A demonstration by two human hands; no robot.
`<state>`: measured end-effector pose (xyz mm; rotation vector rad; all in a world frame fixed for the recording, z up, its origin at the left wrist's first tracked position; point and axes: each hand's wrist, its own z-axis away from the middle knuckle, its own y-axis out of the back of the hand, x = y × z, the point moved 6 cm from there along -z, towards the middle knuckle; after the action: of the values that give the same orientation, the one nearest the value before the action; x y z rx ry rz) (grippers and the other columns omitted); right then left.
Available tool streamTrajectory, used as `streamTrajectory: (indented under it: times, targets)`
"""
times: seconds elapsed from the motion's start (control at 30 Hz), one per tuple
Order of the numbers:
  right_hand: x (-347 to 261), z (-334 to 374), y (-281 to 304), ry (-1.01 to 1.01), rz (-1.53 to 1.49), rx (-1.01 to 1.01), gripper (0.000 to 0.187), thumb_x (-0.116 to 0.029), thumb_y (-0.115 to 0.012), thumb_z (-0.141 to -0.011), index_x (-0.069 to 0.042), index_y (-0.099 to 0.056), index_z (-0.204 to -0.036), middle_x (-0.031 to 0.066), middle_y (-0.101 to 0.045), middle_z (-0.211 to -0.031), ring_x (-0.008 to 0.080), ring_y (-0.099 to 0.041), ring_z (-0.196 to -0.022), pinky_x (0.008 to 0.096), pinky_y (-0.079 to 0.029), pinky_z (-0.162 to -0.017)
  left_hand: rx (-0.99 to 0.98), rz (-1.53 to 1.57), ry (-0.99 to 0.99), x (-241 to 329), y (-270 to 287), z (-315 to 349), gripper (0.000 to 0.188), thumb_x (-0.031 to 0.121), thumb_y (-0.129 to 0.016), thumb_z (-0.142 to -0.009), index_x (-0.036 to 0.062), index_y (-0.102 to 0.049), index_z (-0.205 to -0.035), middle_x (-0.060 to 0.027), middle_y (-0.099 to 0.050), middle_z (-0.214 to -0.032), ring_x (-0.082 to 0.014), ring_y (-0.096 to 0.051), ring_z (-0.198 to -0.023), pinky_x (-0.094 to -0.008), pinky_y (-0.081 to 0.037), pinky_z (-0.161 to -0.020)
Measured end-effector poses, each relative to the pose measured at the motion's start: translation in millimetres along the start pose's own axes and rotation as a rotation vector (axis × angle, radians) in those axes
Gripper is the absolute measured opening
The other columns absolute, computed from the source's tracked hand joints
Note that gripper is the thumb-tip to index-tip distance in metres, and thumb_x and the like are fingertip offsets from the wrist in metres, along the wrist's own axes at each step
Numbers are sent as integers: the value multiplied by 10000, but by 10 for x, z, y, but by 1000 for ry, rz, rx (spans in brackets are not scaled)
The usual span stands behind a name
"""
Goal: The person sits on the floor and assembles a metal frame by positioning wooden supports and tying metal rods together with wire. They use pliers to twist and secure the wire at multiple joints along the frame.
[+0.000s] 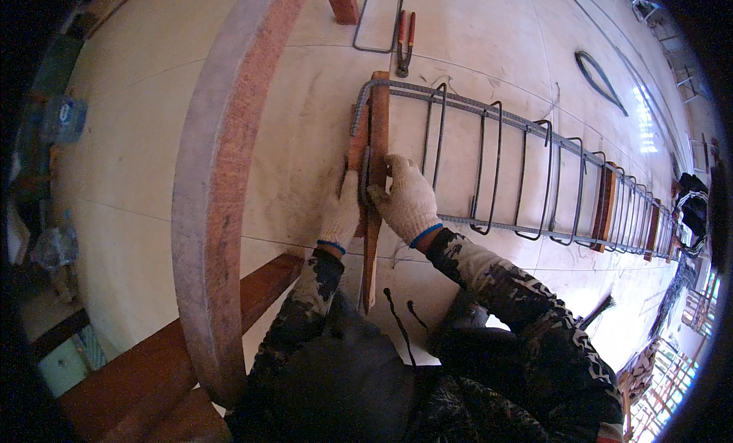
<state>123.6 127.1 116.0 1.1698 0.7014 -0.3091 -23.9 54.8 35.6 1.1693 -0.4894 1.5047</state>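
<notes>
Hands, head view: both gloved, close together at the left end of the cage (466, 101), one on either side of the strip (372, 252).
Left hand (342, 210): just left of the strip, fingers pointing far, tips hidden by wood and steel; cannot tell whether wide or narrow.
Right hand (408, 201): fairly narrow, fingers curled at the strip's right edge, thumb reaching across toward the bent bar (356, 121); cannot tell whether gripping or only resting.
Cage: stretched from the hands away to the right, with wooden blocks (605, 206) set across it farther along.
Handling: probably best with the strip kept square across the cage, steadied from the left and shifted from the right in small moves, thumb out of the gap between wood and steel.
Edges: bent bar close to the left fingers, so likely a pinch point; hoop corners along the far side, apt to snag a sleeve on a sweep right.
Room: widest to the left, over bare floor before the beam (217, 176); tighter on the near side, with knees and loose wires (398, 321); pincers (404, 61) just beyond the far side, apart from the cage.
</notes>
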Motion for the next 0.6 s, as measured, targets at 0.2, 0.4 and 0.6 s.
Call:
streamTrajectory:
  times: [0.2,0.4,0.6]
  targets:
    - [-21,-35,23,-45,40,-36,459,-195,-743,-926,13,-591,-1305,263,-649,-1215,441,-674,-1083,478,-569,-939,81,-70,-235,-152,167,225,686,262,-681,-957,-88,-465,-1506,-297,-557,-1473,-436,-525,-1384,-460,-383,-1202]
    - [-89,38,90,35,57,46,391,-268,-761,-904,21,-637,-1135,280,-644,-1168,472,-691,-1054,523,-602,-883,173,-693,-228,-174,145,629,801,269,-747,-870,-118,-431,-1497,-336,-556,-1424,-485,-527,-1341,-506,-410,-1170]
    - [-134,87,98,39,73,34,445,-277,-803,-874,11,-624,-1164,277,-636,-1191,466,-686,-1076,515,-602,-887,-62,-483,-70,105,205,532,521,313,-759,-859,10,-654,-1271,-273,-693,-1178,-475,-666,-1105,-546,-537,-939]
